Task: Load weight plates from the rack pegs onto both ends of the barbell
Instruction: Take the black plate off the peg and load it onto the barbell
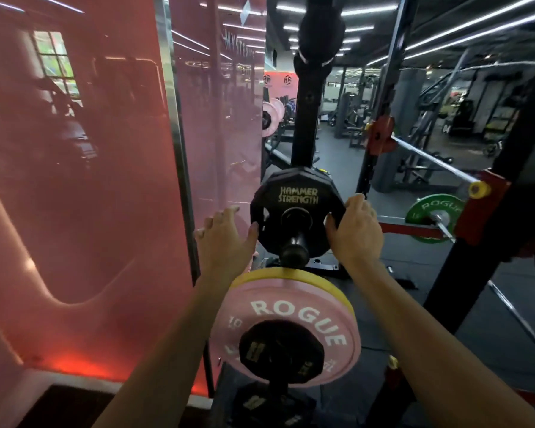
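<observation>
Head view: black Hammer Strength plate [295, 208] hanging on a rack peg [294, 240], the peg's rounded end jutting toward the camera through the plate's centre hole, which is what keeps the plate upright and ready to slide off. The right hand [352, 231] grips the plate's right edge, fingers curled over the rim and thumb on the face, apparently to steady and draw it along the peg. The left hand [226, 239] is open, fingers spread and straight, its thumb at or just beside the plate's left edge; contact cannot be confirmed, and it seems placed to share the load as a second support. Whether more plates sit behind this one cannot be told. On a lower peg sit three stored plates: a pink Rogue plate [291, 307] in front of a yellow plate [291, 274], of which only the rim shows, with a small black plate [280, 350] on the pink face; larger discs lie behind smaller ones so that each can be reached. Further small black plates sit below; their count is unclear. To the right, one barbell [430, 157] rests across the red hooks of the rack upright [473, 242]. One green Rogue plate [430, 216] sits on a second, lower bar. The black plate is judged not yet lifted clear.
</observation>
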A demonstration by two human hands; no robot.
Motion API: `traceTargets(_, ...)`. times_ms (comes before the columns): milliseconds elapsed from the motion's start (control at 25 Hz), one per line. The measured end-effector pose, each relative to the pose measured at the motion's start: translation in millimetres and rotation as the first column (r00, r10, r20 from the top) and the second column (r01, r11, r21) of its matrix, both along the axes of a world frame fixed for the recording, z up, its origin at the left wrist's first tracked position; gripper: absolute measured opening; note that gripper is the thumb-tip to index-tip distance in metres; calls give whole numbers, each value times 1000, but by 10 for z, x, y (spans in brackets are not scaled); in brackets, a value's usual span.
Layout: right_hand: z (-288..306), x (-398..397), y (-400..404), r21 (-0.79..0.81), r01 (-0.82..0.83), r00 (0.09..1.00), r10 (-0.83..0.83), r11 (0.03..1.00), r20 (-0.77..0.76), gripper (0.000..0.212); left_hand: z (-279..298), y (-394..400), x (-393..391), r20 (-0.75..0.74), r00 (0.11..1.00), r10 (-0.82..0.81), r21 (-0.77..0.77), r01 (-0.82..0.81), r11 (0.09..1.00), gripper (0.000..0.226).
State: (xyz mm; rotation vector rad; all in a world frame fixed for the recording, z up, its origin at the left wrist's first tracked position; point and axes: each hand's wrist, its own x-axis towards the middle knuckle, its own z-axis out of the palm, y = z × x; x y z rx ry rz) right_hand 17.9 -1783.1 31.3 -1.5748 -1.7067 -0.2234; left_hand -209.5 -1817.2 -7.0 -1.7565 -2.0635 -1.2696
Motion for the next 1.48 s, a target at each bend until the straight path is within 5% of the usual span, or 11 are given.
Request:
traceTargets(200, -59, -59, 172, -8, 103, 991, -102, 995, 88, 25, 6, 525, -74, -177, 982, -60, 51, 70, 996, 50)
traceTargets(640, -55, -110, -7, -18, 207, 972, -204, 978, 119, 27, -101, 467, -1, -147, 988, -43, 70, 54, 996, 60)
traceTargets(880, -128, -31, -303, 99, 120, 991, -125, 988, 44, 29, -156, 202, -8, -3, 994, -107, 151, 107, 983, 31)
traceTargets(1480, -359, 667, -2632, 116, -19, 990, 35, 993, -136, 26, 85, -2278, 650, 210, 975, -74, 96, 55, 994, 20)
